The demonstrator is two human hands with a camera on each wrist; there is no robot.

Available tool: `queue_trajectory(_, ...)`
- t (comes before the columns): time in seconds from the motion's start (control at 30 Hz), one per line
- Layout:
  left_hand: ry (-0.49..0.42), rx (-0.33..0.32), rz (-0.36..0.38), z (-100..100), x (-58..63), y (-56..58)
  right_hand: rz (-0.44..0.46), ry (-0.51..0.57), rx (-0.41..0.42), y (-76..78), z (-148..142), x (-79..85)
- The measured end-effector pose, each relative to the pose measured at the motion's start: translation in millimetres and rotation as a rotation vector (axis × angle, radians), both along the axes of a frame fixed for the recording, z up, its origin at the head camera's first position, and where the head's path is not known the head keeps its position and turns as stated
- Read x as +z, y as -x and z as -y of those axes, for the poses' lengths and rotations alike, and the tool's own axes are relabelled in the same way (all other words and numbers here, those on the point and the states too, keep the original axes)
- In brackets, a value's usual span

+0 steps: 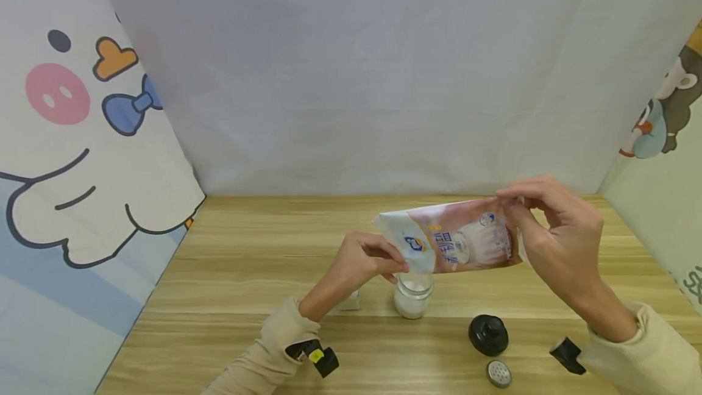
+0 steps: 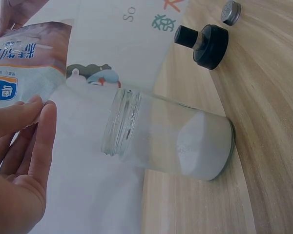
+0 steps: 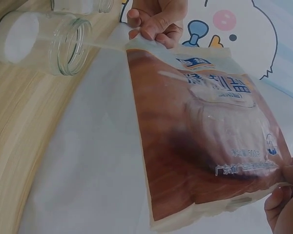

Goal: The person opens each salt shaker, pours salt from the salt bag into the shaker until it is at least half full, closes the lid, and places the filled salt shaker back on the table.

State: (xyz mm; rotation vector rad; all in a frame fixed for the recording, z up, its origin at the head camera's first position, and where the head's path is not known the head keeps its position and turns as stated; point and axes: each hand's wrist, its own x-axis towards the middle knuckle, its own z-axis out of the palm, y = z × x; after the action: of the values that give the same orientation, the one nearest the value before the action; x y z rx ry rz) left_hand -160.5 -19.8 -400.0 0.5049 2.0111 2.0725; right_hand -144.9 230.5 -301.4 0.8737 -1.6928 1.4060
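A printed plastic bag of salt (image 1: 471, 233) is held tilted over an open glass jar (image 1: 412, 302). My left hand (image 1: 364, 259) pinches the bag's pale lower corner between thumb and fingers, right above the jar's mouth. Up at the bag's raised end, my right hand (image 1: 567, 233) grips the brown edge with thumb and fingers. In the right wrist view, a thin white stream of salt (image 3: 106, 45) runs from the bag's corner into the jar. White salt (image 2: 193, 146) covers the bottom part of the jar, as the left wrist view shows.
On the wooden table (image 1: 236, 297), a black lid with a knob (image 1: 488, 335) lies right of the jar. Nearer the front is a small perforated metal cap (image 1: 499, 373). Another glass container (image 3: 80, 6) stands beside the jar, mostly hidden behind my left wrist in the head view.
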Motion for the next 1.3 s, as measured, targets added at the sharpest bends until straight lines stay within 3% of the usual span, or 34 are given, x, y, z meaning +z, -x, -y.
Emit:
queue_trajectory(0.87, -0.014, 0.023, 0.003, -2.5, -0.8, -1.6, -0.011, -0.033, -0.056, 0.2, -0.3, -1.2)
queue_trajectory(1.3, -0.022, 0.028, 0.009, -2.4, -2.3, -0.9, -0.015, 0.001, -0.046, -1.5, 5.9, 2.1)
